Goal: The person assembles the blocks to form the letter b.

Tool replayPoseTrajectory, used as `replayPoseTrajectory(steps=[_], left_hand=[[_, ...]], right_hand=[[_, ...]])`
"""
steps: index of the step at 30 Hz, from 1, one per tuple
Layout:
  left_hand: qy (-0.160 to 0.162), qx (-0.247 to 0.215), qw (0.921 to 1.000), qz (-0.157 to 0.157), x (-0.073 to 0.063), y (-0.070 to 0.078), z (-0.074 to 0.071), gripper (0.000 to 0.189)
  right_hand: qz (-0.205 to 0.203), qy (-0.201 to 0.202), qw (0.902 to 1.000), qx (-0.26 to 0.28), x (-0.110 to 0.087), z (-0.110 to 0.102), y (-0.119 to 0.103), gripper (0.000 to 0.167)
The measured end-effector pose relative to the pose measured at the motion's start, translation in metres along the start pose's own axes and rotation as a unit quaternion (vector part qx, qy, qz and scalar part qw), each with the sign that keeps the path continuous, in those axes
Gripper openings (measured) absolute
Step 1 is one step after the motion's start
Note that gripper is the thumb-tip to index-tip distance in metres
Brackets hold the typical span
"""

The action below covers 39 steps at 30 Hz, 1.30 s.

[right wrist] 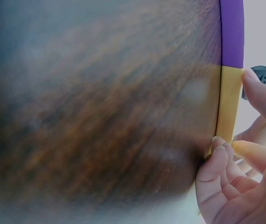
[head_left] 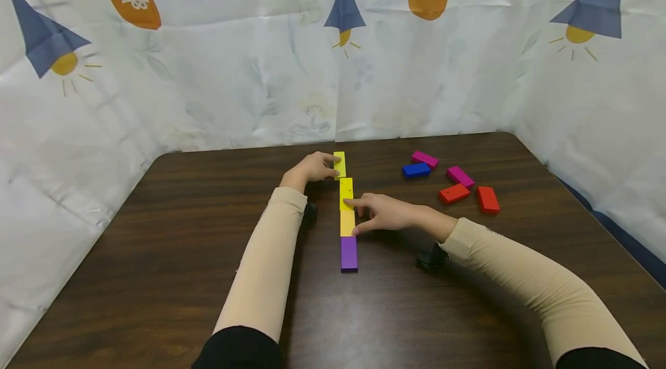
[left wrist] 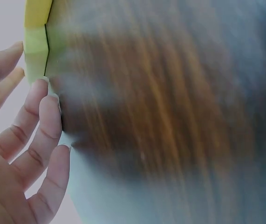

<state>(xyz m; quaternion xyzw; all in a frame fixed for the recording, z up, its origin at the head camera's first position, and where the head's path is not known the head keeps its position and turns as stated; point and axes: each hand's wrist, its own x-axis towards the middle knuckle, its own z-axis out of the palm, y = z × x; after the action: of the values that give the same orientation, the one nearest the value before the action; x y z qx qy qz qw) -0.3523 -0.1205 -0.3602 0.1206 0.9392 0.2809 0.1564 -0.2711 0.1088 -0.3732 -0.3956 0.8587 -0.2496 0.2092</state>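
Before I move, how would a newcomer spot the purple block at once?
On the dark brown table, find the line of blocks down its middle. The purple block lies at the end nearest the head camera. It alone in that line is purple; the others are yellow.

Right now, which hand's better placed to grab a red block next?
Likely the right hand: it's nearer the red blocks; the left hand is farther off, at the farthest yellow block.

Head view bright, fairly sharp, w/ soft glare on dark-brown wood-grain tabletop (head_left: 325, 311), front ctr. Both wrist views hazy, w/ tabletop badly blurred.
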Motion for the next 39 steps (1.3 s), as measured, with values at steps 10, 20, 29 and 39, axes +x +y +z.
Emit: replayPoseTrajectory(steps=[10, 20, 29, 39], left_hand=[[0.01, -0.009, 0.9999, 0.005, 0.0052, 0.0053, 0.0041, 0.055], [0.022, -0.026, 0.9994, 0.005, 0.0066, 0.0058, 0.0065, 0.054], [0.006, -0.021, 0.9997, 0.012, 0.0081, 0.0048, 0.0065, 0.054], [-0.003, -0.019, 0.9996, 0.02, 0.0077, 0.0046, 0.0064, 0.053]], right_hand=[[0.007, -0.003, 1.0, 0.001, 0.0012, -0.0001, 0.0001, 0.073], [0.006, -0.002, 1.0, -0.001, 0.0003, -0.0012, -0.0022, 0.073], [0.009, -0.004, 0.9999, 0.0, -0.0011, -0.0024, -0.0037, 0.072], [0.005, -0.002, 1.0, -0.002, -0.0012, -0.0019, -0.003, 0.072]])
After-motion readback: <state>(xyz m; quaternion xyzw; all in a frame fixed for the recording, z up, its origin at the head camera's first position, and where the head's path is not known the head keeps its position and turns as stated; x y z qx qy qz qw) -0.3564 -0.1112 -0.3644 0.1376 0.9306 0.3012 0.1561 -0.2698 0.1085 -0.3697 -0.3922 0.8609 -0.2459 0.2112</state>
